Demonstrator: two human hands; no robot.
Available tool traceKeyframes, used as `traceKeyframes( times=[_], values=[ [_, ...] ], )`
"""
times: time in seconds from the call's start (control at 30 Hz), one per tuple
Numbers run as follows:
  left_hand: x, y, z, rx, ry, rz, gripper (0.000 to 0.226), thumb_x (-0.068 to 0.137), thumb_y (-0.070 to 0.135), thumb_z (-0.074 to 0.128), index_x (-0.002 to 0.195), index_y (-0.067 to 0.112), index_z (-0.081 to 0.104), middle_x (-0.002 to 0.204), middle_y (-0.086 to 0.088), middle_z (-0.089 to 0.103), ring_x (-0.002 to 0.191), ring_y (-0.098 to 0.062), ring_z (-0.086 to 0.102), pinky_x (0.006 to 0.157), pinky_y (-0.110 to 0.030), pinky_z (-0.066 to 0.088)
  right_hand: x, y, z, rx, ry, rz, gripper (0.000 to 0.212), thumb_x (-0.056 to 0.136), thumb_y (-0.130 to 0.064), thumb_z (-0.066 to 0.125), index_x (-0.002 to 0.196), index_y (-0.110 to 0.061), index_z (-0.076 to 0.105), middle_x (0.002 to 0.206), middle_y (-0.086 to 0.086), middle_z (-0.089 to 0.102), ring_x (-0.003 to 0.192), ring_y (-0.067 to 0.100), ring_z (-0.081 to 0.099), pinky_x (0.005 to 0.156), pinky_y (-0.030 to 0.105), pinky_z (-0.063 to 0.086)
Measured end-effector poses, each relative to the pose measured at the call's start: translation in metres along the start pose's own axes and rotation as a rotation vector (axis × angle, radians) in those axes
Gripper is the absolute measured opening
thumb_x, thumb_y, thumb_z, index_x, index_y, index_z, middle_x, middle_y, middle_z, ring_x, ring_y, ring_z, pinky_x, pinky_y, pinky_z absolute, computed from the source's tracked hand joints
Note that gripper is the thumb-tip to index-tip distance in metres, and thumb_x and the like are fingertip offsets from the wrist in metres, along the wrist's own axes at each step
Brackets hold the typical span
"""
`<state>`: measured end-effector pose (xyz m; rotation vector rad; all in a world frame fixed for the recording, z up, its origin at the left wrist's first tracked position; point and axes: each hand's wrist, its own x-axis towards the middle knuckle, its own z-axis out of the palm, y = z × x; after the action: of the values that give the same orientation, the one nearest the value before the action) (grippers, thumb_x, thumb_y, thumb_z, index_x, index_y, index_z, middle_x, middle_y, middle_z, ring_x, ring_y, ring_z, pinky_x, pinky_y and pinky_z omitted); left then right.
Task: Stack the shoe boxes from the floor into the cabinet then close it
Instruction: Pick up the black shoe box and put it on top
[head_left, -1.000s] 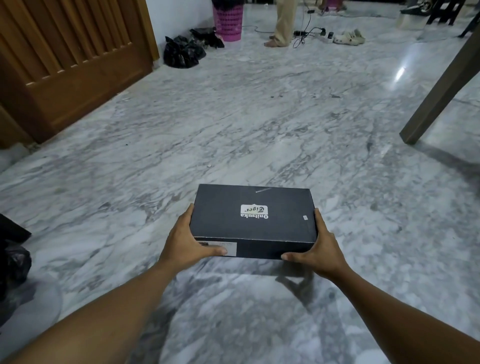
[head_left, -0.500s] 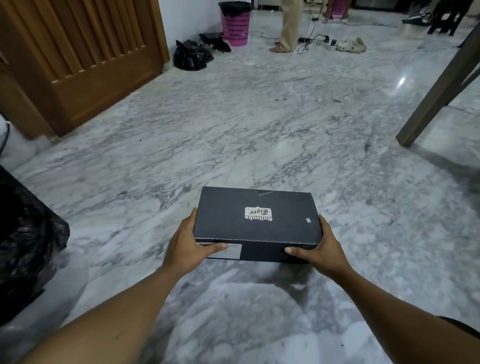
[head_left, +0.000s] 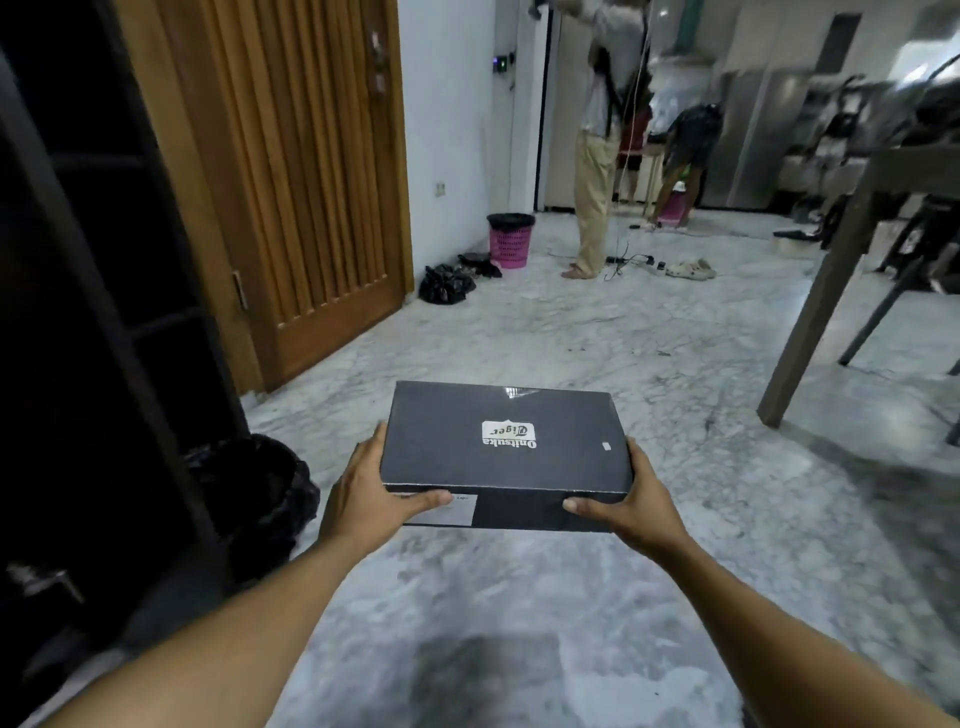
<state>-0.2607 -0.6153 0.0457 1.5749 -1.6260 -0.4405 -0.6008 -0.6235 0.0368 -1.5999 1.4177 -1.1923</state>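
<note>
- Shoe box (head_left: 506, 449), black with a pale logo on its closed lid, sits in the centre of the frame, held level above the marble floor (head_left: 571, 623).
- Left hand (head_left: 371, 496) grips the box's left end, with the thumb along the near side over a white label and the fingers out of sight.
- Right hand (head_left: 641, 501) grips the right end the same way, with the thumb on the near side.
- Dark cabinet (head_left: 88, 270) with open shelves fills the left edge of the frame. The box is outside it, to its right.
- Black plastic bag (head_left: 260, 499) lies on the floor beside the cabinet, lower left.
- Slatted wooden door (head_left: 291, 182) stands in the upper left.
- Pink basket (head_left: 510, 240) stands by the white wall, upper centre, and a person (head_left: 592, 182) stands just right of it.
- Desk leg (head_left: 815, 312) slants down at the right.
</note>
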Motion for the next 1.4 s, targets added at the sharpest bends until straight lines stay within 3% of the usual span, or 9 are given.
traceKeyframes(
  times=[0.23,0.4,0.53,0.63,0.8,0.93,1.17,1.27,1.4],
  values=[
    [-0.016,0.131,-0.155,-0.068,0.272,0.209,0.131,0.045,0.064,0.092,0.155,0.032,0.028,0.147,0.010,0.044,0.130,-0.005,0.043,0.107,-0.032,0.040,-0.027,-0.181,-0.029,0.098,0.079,-0.316,0.102,0.052,-0.033,0.098,0.136,-0.038,0.041,0.125,-0.023,0.060,0.109,-0.011,0.059,0.086,0.017,0.053],
    [-0.060,0.211,-0.251,0.081,0.464,0.365,0.129,0.053,0.061,0.089,0.158,0.028,0.020,0.147,0.009,0.040,0.121,-0.001,0.042,0.096,-0.022,0.039,-0.060,-0.282,-0.046,0.171,0.131,-0.534,0.109,0.054,-0.027,0.098,0.144,-0.031,0.038,0.128,-0.020,0.060,0.114,-0.005,0.058,0.091,0.020,0.053],
    [-0.103,0.250,-0.316,0.145,0.637,0.464,0.126,0.054,0.057,0.086,0.157,0.020,0.024,0.149,0.001,0.040,0.126,0.001,0.039,0.098,-0.008,0.034,-0.082,-0.349,-0.040,0.232,0.202,-0.691,0.119,0.053,-0.031,0.098,0.151,-0.027,0.031,0.128,-0.032,0.054,0.114,-0.016,0.052,0.088,0.004,0.045],
    [-0.135,0.257,-0.371,0.208,0.748,0.493,0.126,0.056,0.053,0.086,0.157,0.014,0.021,0.152,-0.004,0.036,0.126,0.009,0.031,0.099,-0.001,0.028,-0.098,-0.399,-0.014,0.274,0.189,-0.827,0.127,0.052,-0.040,0.096,0.155,-0.026,0.024,0.147,-0.015,0.047,0.134,-0.001,0.044,0.108,0.021,0.042],
    [-0.184,0.249,-0.473,0.357,0.917,0.440,0.131,0.052,0.064,0.082,0.158,0.018,0.020,0.153,0.001,0.035,0.130,0.005,0.034,0.105,-0.009,0.029,-0.107,-0.474,0.057,0.429,0.019,-0.967,0.120,0.061,-0.038,0.094,0.155,-0.026,0.021,0.151,-0.015,0.042,0.137,0.000,0.042,0.111,0.029,0.043],
    [-0.228,0.240,-0.536,0.444,1.000,0.383,0.129,0.051,0.067,0.081,0.157,0.022,0.022,0.150,0.002,0.037,0.131,-0.002,0.038,0.110,-0.025,0.035,-0.115,-0.524,0.117,0.492,-0.136,-1.016,0.117,0.064,-0.037,0.092,0.155,-0.028,0.020,0.142,-0.031,0.041,0.130,-0.015,0.040,0.104,0.008,0.038],
    [-0.288,0.219,-0.619,0.504,1.132,0.191,0.131,0.048,0.073,0.081,0.156,0.027,0.022,0.154,0.005,0.039,0.136,-0.012,0.043,0.113,-0.040,0.040,-0.136,-0.600,0.234,0.592,-0.328,-1.024,0.120,0.060,-0.040,0.093,0.155,-0.027,0.022,0.150,-0.011,0.045,0.137,0.004,0.043,0.111,0.026,0.039],
    [-0.304,0.209,-0.654,0.503,1.181,0.134,0.127,0.052,0.061,0.087,0.156,0.025,0.025,0.153,0.004,0.041,0.138,-0.013,0.041,0.114,-0.033,0.036,-0.144,-0.629,0.286,0.640,-0.412,-1.016,0.110,0.058,-0.045,0.094,0.149,-0.036,0.032,0.142,-0.013,0.052,0.129,0.004,0.051,0.105,0.031,0.045],
    [-0.309,0.192,-0.695,0.599,1.289,0.071,0.111,0.063,0.045,0.091,0.154,0.019,0.032,0.152,-0.001,0.039,0.134,-0.014,0.040,0.105,-0.025,0.032,-0.151,-0.664,0.356,0.762,-0.473,-0.892,0.104,0.058,-0.041,0.094,0.145,-0.023,0.039,0.133,-0.012,0.057,0.118,-0.004,0.056,0.104,0.028,0.047]
  ],
)
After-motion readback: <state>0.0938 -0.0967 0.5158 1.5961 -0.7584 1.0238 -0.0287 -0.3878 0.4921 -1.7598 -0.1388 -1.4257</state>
